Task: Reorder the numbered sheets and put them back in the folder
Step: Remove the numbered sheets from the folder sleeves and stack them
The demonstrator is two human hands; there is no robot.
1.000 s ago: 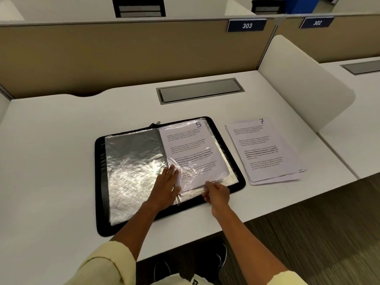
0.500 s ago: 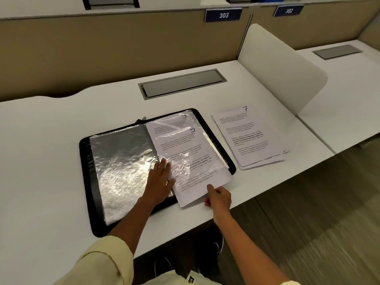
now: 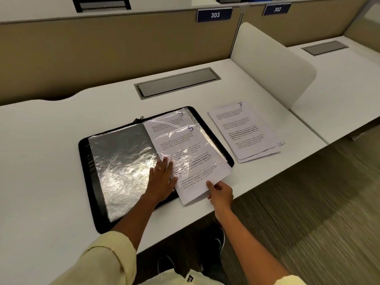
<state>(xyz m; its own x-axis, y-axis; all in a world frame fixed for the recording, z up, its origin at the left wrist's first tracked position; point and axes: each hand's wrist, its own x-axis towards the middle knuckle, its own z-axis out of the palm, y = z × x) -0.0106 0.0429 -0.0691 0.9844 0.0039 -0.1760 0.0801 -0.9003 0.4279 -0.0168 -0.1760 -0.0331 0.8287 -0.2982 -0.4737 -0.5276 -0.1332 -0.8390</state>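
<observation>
Pinched at its near corner by the right hand (image 3: 221, 194), sheet 5 (image 3: 191, 159) extends lengthwise away, half-sleeved, while the left hand (image 3: 161, 179) lies flat beside on the folder (image 3: 90, 161).

Place: open-plan office, numbered workstations.
Evidence, far: beige partition (image 3: 102, 50) carrying seat plates 303 (image 3: 214, 15) and 302 (image 3: 277, 9).
Evidence, near: white desk (image 3: 41, 161) with cable hatch (image 3: 177, 82); side divider (image 3: 271, 62) at right.
</observation>
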